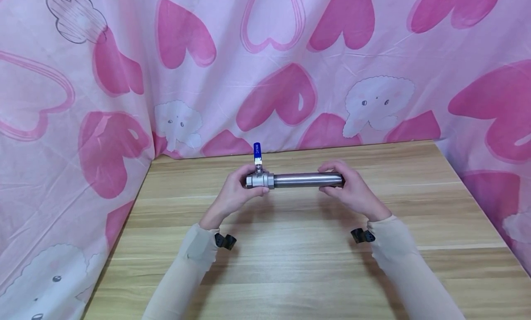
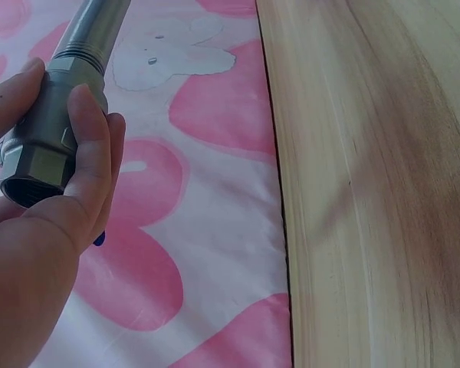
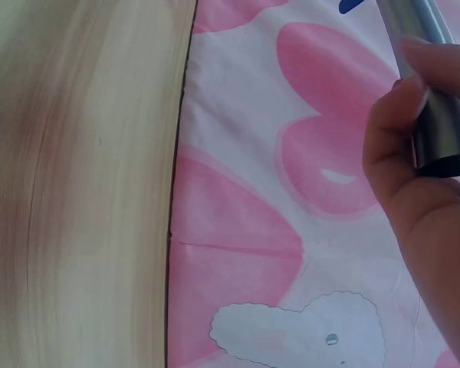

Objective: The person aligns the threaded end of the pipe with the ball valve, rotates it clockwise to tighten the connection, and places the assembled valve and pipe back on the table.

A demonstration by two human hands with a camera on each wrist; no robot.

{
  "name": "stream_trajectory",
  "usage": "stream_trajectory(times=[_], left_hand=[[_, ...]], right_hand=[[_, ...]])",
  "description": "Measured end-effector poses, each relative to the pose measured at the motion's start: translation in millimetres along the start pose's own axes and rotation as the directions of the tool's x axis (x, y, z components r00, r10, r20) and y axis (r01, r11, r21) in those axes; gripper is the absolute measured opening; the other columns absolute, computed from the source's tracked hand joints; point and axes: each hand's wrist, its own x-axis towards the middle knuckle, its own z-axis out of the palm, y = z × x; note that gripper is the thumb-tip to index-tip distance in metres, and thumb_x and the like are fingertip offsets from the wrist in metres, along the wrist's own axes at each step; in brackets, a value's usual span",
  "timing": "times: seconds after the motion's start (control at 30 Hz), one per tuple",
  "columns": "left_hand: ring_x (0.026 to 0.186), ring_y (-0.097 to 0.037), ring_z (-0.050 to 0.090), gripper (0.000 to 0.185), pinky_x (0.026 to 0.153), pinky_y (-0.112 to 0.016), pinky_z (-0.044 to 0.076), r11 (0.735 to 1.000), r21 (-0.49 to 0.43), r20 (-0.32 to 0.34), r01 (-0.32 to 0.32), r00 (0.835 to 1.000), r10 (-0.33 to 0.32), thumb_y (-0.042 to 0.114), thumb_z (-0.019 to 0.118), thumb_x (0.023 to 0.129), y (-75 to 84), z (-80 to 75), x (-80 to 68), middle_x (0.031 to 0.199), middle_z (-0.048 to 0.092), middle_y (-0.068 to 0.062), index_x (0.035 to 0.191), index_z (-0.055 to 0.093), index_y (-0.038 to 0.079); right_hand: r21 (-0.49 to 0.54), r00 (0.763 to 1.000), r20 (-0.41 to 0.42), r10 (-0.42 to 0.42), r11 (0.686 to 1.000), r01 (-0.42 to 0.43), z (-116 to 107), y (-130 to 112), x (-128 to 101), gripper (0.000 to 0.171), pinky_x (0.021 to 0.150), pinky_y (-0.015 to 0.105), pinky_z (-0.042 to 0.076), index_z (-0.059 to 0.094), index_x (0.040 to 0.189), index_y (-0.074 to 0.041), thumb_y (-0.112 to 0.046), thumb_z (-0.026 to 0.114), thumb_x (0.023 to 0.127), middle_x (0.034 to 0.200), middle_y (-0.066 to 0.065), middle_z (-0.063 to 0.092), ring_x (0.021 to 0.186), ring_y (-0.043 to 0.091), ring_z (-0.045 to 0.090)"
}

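A steel ball valve (image 1: pixel 260 180) with a blue lever handle (image 1: pixel 257 152) is joined to one end of a shiny metal pipe (image 1: pixel 307 180). My left hand (image 1: pixel 234 193) grips the valve body, thumb on the near side. The lever points away, toward the back. My right hand (image 1: pixel 350 188) holds the pipe's far right end between thumb and fingers. The pipe lies level from left to right, with shadows on the wood below it. In the left wrist view, threads (image 2: pixel 80 57) show where pipe meets valve, and the valve's open hex end (image 2: pixel 34 176) faces the palm.
A wood-grain table (image 1: pixel 282 264) spreads beneath both arms. Pink heart-patterned cloth (image 1: pixel 274 98) hangs behind the table and along its left and right sides. Small black wrist cameras (image 1: pixel 225 241) are strapped at both cuffs.
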Motion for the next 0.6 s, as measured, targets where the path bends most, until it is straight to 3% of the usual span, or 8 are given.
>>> stream_trajectory(times=[0.2,0.6], left_hand=[[0.096,-0.023,0.059,0.045,0.080,-0.036,0.052,1.000,-0.001,0.003,-0.003,1.000,0.003,0.019,0.081,0.077,-0.1,0.2,-0.2,0.112,0.064,-0.004,0.118,0.061,0.019],[0.096,-0.023,0.060,0.042,0.081,-0.036,0.051,0.999,-0.007,-0.001,-0.034,0.999,0.034,0.016,0.081,0.077,0.3,0.8,-0.2,0.113,0.065,-0.004,0.114,0.063,0.018]], right_hand=[[-0.007,0.998,-0.027,-0.052,0.999,0.052,1.9,0.7,-0.1,0.040,0.079,0.016,0.049,0.059,0.111,-0.008,0.004,0.077,0.077,0.107,0.008,0.063,0.089,0.011,0.059],[-0.025,0.999,-0.048,-0.011,1.000,0.009,0.3,0.4,-1.2,0.039,0.076,0.019,0.052,0.061,0.111,-0.013,-0.003,0.078,0.078,0.108,0.005,0.065,0.090,0.010,0.061]])
